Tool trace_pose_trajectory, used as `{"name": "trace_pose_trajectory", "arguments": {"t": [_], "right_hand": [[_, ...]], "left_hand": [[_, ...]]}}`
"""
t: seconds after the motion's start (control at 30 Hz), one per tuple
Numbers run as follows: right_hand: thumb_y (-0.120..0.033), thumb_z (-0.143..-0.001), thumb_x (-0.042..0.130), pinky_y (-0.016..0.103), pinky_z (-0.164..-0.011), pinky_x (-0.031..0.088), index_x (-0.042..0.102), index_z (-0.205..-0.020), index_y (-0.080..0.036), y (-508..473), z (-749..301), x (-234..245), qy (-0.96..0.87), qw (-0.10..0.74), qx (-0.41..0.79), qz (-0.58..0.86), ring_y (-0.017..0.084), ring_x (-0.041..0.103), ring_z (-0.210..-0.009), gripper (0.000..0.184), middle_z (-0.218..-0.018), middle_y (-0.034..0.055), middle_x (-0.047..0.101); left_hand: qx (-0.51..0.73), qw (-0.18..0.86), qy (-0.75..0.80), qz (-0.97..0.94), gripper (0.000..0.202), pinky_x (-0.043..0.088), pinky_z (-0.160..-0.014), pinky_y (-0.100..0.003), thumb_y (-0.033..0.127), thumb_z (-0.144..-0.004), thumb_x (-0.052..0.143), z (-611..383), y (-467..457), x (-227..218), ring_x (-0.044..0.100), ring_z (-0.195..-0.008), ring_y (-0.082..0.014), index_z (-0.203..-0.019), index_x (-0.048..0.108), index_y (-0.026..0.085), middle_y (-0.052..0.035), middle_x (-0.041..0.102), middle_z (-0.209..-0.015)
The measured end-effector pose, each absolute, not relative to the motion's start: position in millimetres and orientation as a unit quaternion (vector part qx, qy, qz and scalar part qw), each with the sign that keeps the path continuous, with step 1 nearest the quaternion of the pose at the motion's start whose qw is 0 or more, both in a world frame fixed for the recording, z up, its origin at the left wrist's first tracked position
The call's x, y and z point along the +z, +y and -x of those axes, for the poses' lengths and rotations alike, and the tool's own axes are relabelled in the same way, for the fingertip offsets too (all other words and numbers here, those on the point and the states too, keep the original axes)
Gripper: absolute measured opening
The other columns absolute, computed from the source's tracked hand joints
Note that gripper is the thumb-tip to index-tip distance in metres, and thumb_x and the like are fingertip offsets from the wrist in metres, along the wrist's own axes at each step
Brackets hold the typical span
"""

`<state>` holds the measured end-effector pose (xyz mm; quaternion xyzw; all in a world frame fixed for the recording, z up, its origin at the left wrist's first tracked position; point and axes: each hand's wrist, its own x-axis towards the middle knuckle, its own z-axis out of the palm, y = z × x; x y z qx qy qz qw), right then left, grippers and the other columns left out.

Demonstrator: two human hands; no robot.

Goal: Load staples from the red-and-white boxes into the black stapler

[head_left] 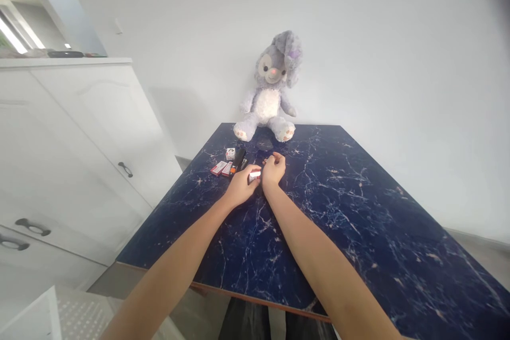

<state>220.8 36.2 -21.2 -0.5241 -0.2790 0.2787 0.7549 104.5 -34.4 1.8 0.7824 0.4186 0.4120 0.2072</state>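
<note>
Small white box [255, 174] pinched in the left hand [240, 186]

From my remote seat I see it held just above or on the blue marbled table [358, 196], which I can't tell, beside a black object [238, 159]. Thumb and fingertips grip its sides. The right hand [274, 169] is curled just beside it; whether it holds anything, I can't tell. I'd judge the box light, thin card, smooth, easily dented: best held lightly by opposite edges.
</note>
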Motion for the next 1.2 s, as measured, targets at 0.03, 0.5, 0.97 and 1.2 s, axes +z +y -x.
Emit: {"name": "trace_pose_trajectory", "arguments": {"t": [0.03,0.5,0.97,1.2], "right_hand": [[-0.024,-0.084,0.048,0.028,-0.068,0.056,0.058,-0.101,-0.019,36.5,-220.9,-21.5,-0.280,0.753,0.279,0.525,0.015,0.068,-0.069,0.021,-0.088,0.0033,0.065],[-0.023,-0.085,0.047,0.025,-0.068,0.052,0.058,-0.101,-0.019,36.1,-220.3,-21.7,-0.307,0.734,0.272,0.541,0.014,0.066,-0.068,0.020,-0.083,0.0003,0.064],[-0.022,-0.083,0.048,0.027,-0.075,0.051,0.064,-0.097,-0.018,35.6,-219.9,-21.0,-0.331,0.708,0.276,0.559,0.016,0.066,-0.071,0.022,-0.087,0.0027,0.069],[-0.024,-0.081,0.049,0.028,-0.081,0.049,0.066,-0.094,-0.018,38.4,-220.7,-23.8,-0.344,0.698,0.266,0.569,0.017,0.065,-0.077,0.023,-0.085,0.0023,0.070]], "left_hand": [[0.405,0.214,0.414,-0.786,0.035,0.049,-0.099,-0.035,0.021,-0.088,0.059,-104.4,-35.3,2.8,0.066,-0.109,-0.0221,-0.123,0.061,0.023,-0.0049,0.070,-0.120],[0.407,0.283,0.399,-0.771,0.036,0.044,-0.102,-0.034,0.026,-0.097,0.042,-102.0,-34.0,6.5,0.062,-0.114,-0.0232,-0.122,0.067,0.019,-0.0061,0.069,-0.124],[0.397,0.192,0.411,-0.798,0.034,0.049,-0.097,-0.034,0.029,-0.099,0.041,-100.8,-33.5,10.5,0.066,-0.107,-0.0216,-0.115,0.070,0.020,-0.0071,0.072,-0.115],[0.401,0.167,0.421,-0.796,0.027,0.054,-0.091,-0.032,0.028,-0.094,0.053,-98.5,-36.6,14.3,0.071,-0.097,-0.0206,-0.114,0.070,0.023,-0.0037,0.076,-0.106]]}}
